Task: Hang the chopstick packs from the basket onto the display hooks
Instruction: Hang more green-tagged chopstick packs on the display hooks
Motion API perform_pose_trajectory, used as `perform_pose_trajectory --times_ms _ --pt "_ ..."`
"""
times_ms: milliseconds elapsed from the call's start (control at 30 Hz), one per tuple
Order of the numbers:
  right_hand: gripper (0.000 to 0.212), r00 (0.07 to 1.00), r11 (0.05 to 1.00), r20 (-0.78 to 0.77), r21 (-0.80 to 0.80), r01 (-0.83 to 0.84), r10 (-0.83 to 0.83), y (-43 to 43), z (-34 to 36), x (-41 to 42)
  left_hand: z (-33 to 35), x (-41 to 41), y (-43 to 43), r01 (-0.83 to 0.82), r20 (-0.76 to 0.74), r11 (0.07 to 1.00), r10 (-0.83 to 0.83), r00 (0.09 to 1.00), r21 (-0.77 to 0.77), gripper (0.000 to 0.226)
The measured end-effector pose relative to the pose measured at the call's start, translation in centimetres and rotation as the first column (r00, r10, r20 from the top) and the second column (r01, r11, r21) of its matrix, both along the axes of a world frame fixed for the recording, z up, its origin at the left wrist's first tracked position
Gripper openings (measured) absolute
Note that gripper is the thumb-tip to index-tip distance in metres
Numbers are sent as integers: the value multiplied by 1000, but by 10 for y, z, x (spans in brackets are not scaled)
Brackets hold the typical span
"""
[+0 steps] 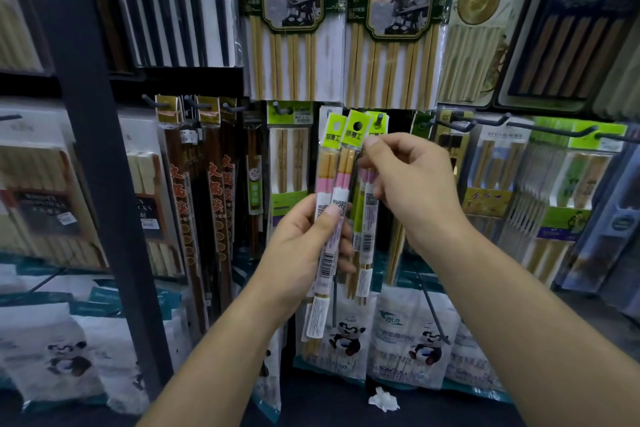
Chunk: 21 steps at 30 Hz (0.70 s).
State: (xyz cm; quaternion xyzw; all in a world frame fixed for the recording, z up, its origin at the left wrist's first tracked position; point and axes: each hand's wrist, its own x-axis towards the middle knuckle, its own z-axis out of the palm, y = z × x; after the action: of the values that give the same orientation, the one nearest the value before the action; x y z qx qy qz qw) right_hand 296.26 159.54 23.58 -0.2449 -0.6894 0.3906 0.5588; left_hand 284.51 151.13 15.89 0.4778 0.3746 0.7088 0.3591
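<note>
My left hand [304,236] grips two slim chopstick packs [334,184] with lime-green header cards and pink bands, held upright in front of the display. A third pack of the same kind [366,218] hangs with its header hole on a dark hook [379,118]. My right hand [412,180] pinches that pack just below its header, with thumb and forefinger curled at about the card's lower edge. The basket is out of view.
Packed display hooks surround the spot: dark chopstick packs [214,191] to the left, a wooden pair pack [289,163] beside it, boxed sets [495,184] to the right. Bare hooks [485,121] jut out at the right. A dark upright post [93,149] stands left. Panda bags [408,340] hang below.
</note>
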Motion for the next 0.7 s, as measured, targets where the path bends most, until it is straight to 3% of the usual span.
perform_pose_trajectory --times_ms 233,467,700 --pt "24 996 995 -16 -42 -86 85 -3 -3 -2 -1 1 0 22 14 1000 -22 1000 2 17" --pt "34 990 994 -101 -42 98 -102 9 5 2 -3 -8 2 -175 -90 983 169 982 -63 30" --pt "36 984 987 -82 28 158 -155 13 7 -1 -2 -5 2 -143 -72 987 137 988 -74 34"
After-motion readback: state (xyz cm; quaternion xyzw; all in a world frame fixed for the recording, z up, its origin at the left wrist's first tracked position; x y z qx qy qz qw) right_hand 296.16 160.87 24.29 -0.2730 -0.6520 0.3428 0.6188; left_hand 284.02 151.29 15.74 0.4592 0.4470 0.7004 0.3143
